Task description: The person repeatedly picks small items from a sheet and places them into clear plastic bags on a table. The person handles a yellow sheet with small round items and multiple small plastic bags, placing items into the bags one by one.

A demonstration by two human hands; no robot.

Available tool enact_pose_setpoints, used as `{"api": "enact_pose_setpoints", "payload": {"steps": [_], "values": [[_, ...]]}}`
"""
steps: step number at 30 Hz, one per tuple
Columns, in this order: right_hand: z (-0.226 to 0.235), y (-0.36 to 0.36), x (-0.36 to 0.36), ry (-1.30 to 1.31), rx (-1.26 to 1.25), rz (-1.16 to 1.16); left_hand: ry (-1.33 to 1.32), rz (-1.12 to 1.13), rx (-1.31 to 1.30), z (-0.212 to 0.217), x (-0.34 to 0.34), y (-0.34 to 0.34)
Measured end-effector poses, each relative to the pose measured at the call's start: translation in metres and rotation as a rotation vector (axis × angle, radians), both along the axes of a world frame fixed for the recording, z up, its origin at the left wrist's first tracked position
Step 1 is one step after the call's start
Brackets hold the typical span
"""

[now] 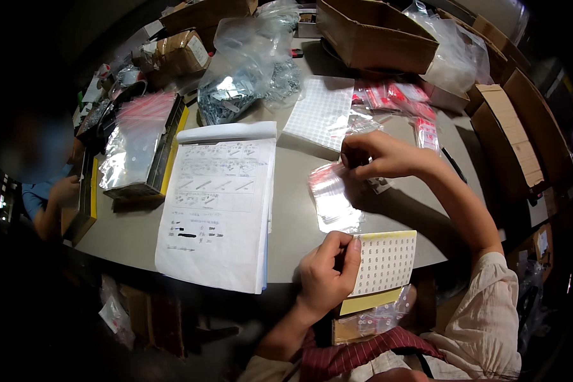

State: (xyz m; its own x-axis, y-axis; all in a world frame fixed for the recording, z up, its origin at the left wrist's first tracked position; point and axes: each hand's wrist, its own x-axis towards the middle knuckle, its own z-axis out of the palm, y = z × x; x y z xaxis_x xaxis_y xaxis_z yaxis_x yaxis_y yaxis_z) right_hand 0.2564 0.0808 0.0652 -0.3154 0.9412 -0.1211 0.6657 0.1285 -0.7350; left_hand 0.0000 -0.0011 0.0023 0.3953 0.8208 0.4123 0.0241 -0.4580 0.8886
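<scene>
My right hand (377, 155) pinches the top edge of a small clear zip bag (332, 198) with a red strip, lifted just above the grey table (299, 191). At the table's near edge, my left hand (328, 270) grips a yellow-backed sheet of small round white stickers (386, 262), thumb and fingers closed on its left edge. More small bags lie under that sheet near my lap.
A printed paper pad (218, 204) lies left of my hands. A white grid tray (319, 113), bags of metal parts (235, 95), red-strip bags (401, 99) and cardboard boxes (375, 35) fill the far side. A black-and-yellow bin (146, 146) holds plastic bags. Another person (51, 191) sits at left.
</scene>
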Motion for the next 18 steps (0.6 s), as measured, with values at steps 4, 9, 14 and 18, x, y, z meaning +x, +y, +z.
{"api": "enact_pose_setpoints", "payload": {"steps": [4,9,14,18], "values": [[-0.007,0.001,-0.010,-0.274,0.127,0.006,-0.012,0.001,0.008,0.001,0.000,0.000],[-0.019,-0.008,0.014,-0.475,0.161,-0.181,-0.006,0.008,0.032,0.001,-0.002,-0.002],[-0.021,-0.061,0.041,-0.453,0.274,-0.249,-0.201,-0.033,-0.116,-0.014,-0.013,-0.008],[-0.053,-0.113,0.045,-0.249,0.348,-0.123,-0.431,-0.030,-0.243,-0.018,-0.018,-0.012]]}}
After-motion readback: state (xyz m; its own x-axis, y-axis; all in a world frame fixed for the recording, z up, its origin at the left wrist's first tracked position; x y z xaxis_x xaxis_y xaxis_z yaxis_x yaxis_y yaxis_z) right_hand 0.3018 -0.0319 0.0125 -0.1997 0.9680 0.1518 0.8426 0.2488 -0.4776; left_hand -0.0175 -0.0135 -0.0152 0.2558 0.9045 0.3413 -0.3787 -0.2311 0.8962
